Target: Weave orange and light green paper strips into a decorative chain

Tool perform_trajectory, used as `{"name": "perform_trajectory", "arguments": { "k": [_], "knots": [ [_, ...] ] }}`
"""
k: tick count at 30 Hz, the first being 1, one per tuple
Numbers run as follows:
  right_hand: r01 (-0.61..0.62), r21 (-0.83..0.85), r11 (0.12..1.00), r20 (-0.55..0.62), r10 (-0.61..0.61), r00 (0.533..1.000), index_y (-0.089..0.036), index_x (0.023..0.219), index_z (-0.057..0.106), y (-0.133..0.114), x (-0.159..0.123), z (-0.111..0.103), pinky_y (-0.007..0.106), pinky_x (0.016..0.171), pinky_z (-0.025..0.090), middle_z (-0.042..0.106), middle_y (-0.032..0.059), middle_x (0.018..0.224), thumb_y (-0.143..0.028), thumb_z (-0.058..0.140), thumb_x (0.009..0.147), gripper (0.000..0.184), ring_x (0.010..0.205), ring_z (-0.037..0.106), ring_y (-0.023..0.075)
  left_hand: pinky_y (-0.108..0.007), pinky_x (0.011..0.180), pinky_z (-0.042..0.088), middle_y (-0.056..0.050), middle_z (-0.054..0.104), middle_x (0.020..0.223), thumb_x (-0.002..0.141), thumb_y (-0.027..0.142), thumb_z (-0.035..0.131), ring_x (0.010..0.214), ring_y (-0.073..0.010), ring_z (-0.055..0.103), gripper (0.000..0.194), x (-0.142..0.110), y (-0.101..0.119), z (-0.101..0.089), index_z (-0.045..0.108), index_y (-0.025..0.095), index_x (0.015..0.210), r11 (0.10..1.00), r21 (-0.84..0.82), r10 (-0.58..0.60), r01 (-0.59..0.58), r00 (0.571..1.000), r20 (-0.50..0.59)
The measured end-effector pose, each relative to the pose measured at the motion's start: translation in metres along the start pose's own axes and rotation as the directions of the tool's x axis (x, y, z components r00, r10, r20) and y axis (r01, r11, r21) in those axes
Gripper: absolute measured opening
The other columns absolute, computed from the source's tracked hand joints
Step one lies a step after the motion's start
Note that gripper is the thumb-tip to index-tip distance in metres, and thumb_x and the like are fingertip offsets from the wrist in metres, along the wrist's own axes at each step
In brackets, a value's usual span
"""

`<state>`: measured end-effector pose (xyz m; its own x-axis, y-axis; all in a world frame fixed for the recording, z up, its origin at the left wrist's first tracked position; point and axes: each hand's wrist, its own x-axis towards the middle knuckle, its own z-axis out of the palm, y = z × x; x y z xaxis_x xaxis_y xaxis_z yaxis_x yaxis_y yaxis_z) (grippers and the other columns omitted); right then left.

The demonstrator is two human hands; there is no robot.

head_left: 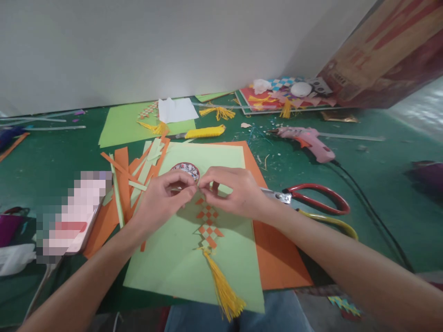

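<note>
My left hand (pixel 173 191) and my right hand (pixel 231 189) meet fingertip to fingertip over a pale green paper sheet (pixel 166 258). Both are closed in a pinch; whatever lies between the fingers is too small to make out. Just below them a woven orange and green paper strip (pixel 208 221) lies on the sheet, its upper end partly hidden by my right hand. A yellow tassel (pixel 224 286) hangs from its lower end towards the sheet's near edge. Behind my left fingers sits a round patterned piece (pixel 187 168), partly covered.
Orange paper (pixel 280 258) lies under the sheet. Scissors (pixel 318 198) and a pink glue gun (pixel 308 140) with its cord are on the right. Paper strips (pixel 126 177) and a phone (pixel 78 216) lie left. A yellow cutter (pixel 206 132) and another tassel (pixel 218 112) are behind.
</note>
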<state>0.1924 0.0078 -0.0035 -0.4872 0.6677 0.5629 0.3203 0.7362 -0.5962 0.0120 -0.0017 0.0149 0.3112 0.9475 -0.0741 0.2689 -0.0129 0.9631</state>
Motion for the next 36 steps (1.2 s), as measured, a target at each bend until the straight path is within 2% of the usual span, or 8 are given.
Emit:
{"name": "perform_trajectory", "arguments": {
  "k": [10,36],
  "knots": [
    [0.041,-0.022,0.999,-0.008,-0.041,0.999,-0.016,0.073,0.055,0.002,-0.0004,0.0016,0.02,0.055,0.042,0.059,0.0004,0.067,-0.008,0.048,0.078,0.012,0.056,0.049,0.0073,-0.02,0.047,0.041,0.0,0.055,0.071,0.074,0.023,0.058,0.052,-0.0073,0.047,0.008,0.0012,-0.0027,0.0006,0.059,0.017,0.07,1.0,0.018,0.0,0.0,1.0,-0.004],
    [0.005,-0.04,0.999,-0.012,-0.006,1.0,-0.017,0.073,0.056,-0.0002,-0.0002,0.0006,0.019,0.057,0.043,0.06,-0.0001,0.067,-0.008,0.049,0.077,0.012,0.056,0.051,0.0071,-0.02,0.047,0.042,0.001,0.054,0.067,0.072,0.017,0.057,0.053,-0.008,0.048,0.003,0.0011,-0.0009,0.0008,0.056,0.017,0.069,0.999,-0.018,-0.031,0.031,1.0,-0.001]
  ]
}}
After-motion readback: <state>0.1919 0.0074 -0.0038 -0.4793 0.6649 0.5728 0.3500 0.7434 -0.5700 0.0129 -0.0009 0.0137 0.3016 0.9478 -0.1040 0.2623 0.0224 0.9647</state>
